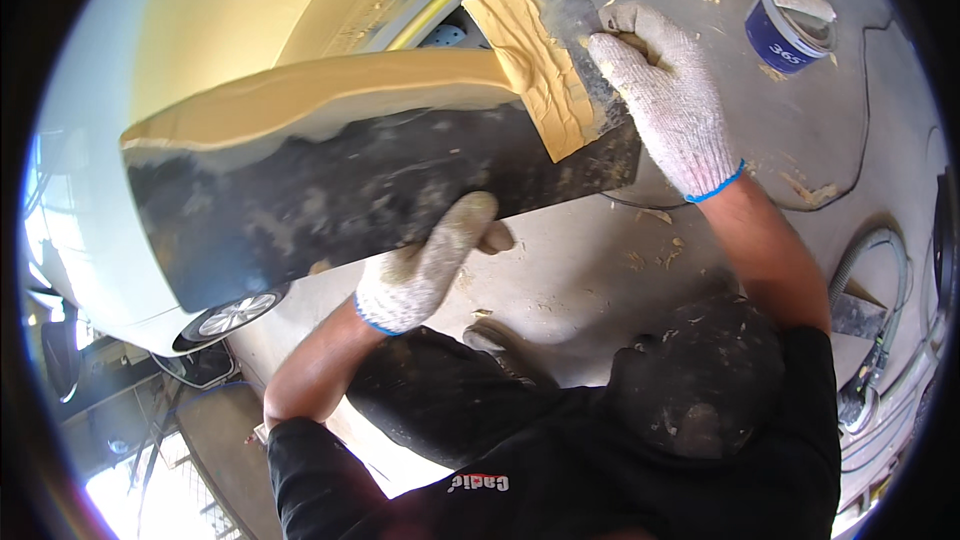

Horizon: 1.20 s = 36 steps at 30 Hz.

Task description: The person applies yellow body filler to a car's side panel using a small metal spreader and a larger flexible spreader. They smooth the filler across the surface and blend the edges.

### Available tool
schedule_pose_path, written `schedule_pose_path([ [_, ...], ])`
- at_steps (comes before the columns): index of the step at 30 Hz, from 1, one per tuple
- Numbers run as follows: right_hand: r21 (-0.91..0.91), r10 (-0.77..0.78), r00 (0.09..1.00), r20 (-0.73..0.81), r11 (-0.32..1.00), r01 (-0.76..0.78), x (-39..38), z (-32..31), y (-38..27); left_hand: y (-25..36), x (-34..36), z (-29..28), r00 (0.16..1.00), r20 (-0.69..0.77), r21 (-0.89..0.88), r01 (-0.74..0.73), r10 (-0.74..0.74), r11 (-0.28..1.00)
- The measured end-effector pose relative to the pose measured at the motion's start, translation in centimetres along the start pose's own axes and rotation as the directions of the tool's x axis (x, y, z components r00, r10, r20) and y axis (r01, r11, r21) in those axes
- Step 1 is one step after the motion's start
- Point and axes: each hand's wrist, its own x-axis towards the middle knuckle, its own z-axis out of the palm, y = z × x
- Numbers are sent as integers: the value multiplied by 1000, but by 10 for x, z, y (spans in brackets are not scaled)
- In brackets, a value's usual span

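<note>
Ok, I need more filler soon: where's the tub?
In the head view, the blue tub sits on the concrete floor at upper right, just beyond the right hand.

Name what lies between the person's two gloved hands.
In the head view, the dark putty board spans between the left hand and right hand.

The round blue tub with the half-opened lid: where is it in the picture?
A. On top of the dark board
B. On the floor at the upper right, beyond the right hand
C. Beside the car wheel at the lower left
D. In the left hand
B: the blue tub stands on the grey floor, above and to the right of the gloved right hand.
</note>
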Motion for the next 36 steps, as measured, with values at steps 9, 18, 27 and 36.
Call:
schedule_pose_path([
  [9, 149, -158, 986, 56, 978, 149, 2, 3, -50, -3, 6, 50, 981, 165, 154, 75, -101, 985],
  [18, 23, -301, 952, 58, 954, 300, 23, 13, -73, -40, 15, 61, 968, 206, 219, 99, -145, 971],
  [27, 285, -398, 879, -264, 838, 465, 28, -25, -52, -33, 11, 24, 918, 320, -157, 294, -233, 943],
  [36, 327, -446, 872, -203, 808, 489, 16, 28, -68, -26, 15, 20, 873, 408, -146, 353, -269, 924],
])
